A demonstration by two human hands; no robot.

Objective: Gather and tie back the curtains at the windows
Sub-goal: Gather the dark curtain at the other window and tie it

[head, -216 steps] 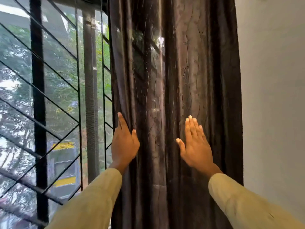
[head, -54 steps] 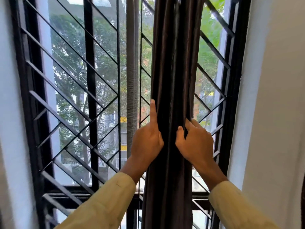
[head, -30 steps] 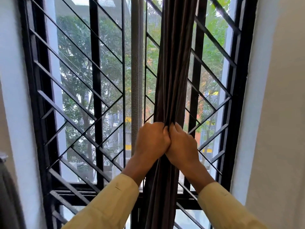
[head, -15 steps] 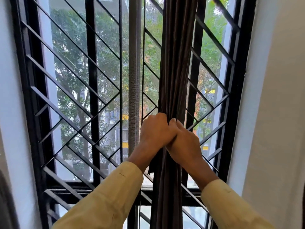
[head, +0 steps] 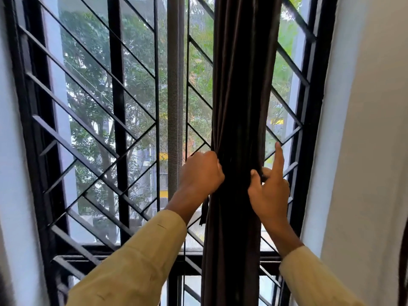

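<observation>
A dark brown curtain [head: 240,89] hangs gathered into a narrow bunch in front of the right half of the window. My left hand [head: 202,173] grips its left side with curled fingers, and a thin dark strip of fabric [head: 204,212] dangles below that fist. My right hand [head: 270,186] pinches the curtain's right edge between thumb and middle fingers, with the index finger pointing straight up. Both hands sit at the same height, one on each side of the bunch.
Black metal window grille [head: 114,120] with diagonal bars spans the view, trees beyond the glass. A grey rolled mesh strip [head: 175,85] runs down the middle. A white wall [head: 364,129] stands close on the right and a pale wall edge [head: 11,151] on the left.
My hands were pressed together on the front of the bunch; they have now parted to either side of it. The right index finger has lifted, and a dark strip now hangs below the left fist.
</observation>
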